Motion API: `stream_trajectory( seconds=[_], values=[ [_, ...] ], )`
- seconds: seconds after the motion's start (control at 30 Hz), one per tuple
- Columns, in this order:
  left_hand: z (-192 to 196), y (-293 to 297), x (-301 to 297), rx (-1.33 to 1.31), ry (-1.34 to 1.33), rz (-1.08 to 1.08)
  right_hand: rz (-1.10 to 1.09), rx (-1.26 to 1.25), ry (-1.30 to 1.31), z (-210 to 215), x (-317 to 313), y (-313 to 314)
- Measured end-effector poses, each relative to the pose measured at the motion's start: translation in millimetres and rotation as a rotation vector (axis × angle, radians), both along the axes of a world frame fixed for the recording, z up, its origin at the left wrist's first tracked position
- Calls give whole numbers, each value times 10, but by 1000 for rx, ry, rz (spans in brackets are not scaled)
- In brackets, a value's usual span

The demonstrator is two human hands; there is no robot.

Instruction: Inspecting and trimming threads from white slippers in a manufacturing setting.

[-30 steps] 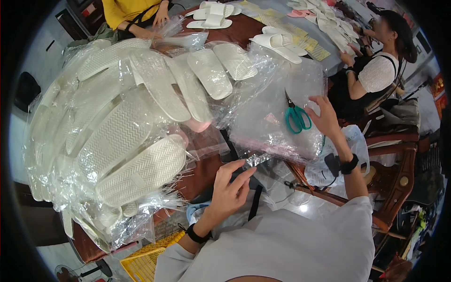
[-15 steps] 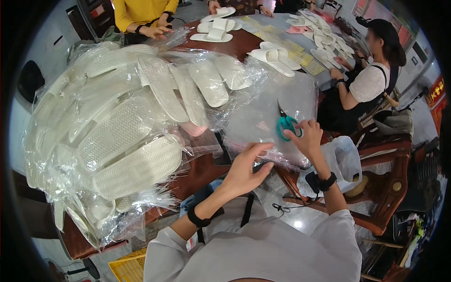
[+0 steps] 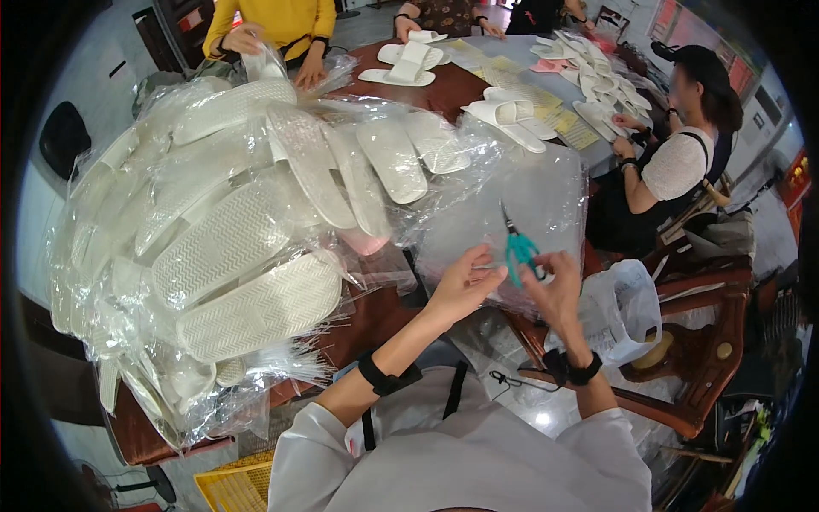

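Note:
A pair of scissors (image 3: 521,248) with teal handles and dark, narrow blades points away from me, over a stack of clear plastic bags (image 3: 461,205). My right hand (image 3: 556,288) has its thumb and fingers closed at the handles. Just left of those handles is my left hand (image 3: 465,287), its fingers slightly curled and apart with nothing seen between them. On the left, a large heap of white slippers (image 3: 230,243) in clear plastic rises from the brown table (image 3: 371,311). A pink piece (image 3: 368,241) shows under the heap's near right side.
Loose white slippers (image 3: 509,119) lie beyond the bags, with yellow printed sheets (image 3: 559,115) alongside. A co-worker in yellow (image 3: 271,26) stands across the table; another person (image 3: 682,162) sits at right. A white plastic bag (image 3: 623,311) hangs by a wooden chair (image 3: 682,397).
My right hand has closed at the scissors, which have shifted slightly left and nearer me. My left hand has moved up beside them. The co-worker in yellow has lifted a hand to the heap.

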State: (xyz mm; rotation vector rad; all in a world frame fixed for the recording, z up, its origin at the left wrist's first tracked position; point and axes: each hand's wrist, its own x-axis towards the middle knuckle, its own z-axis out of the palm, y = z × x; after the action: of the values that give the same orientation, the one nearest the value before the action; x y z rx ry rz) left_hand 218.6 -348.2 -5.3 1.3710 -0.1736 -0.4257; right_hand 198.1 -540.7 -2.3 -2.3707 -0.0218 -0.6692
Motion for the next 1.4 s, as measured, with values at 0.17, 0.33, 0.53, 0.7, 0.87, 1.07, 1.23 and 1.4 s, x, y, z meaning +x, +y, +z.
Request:
stream_trajectory(
  seconds=[0.17, 0.33, 0.53, 0.7, 0.87, 1.07, 1.23, 1.4],
  values=[
    [147, -28, -27, -51, -9, 30, 251, -21, 5, 293, -384, 442],
    [184, 201, 116, -65, -65, -18, 67, 85, -155, 214, -125, 64],
    [445, 547, 483, 17, -176, 63, -144, 762, 284, -484, 456, -900],
    [371, 868, 675, 11, -169, 229, 154, 1068, 557, -719, 586, -1107],
    [369, 994, 735, -89, -70, 278, 154, 1284, 636, -734, 652, -1130],
    [465, 1052, 726, -135, -44, 285, 153, 1193, 716, -263, 621, -1121],
    [442, 1156, 761, -335, 12, 291, 76, 1393, 816, 309, 414, -882],
    [444, 1169, 770, -364, 51, 299, 192, 1122, 837, 28, 481, -1299]
  ],
)
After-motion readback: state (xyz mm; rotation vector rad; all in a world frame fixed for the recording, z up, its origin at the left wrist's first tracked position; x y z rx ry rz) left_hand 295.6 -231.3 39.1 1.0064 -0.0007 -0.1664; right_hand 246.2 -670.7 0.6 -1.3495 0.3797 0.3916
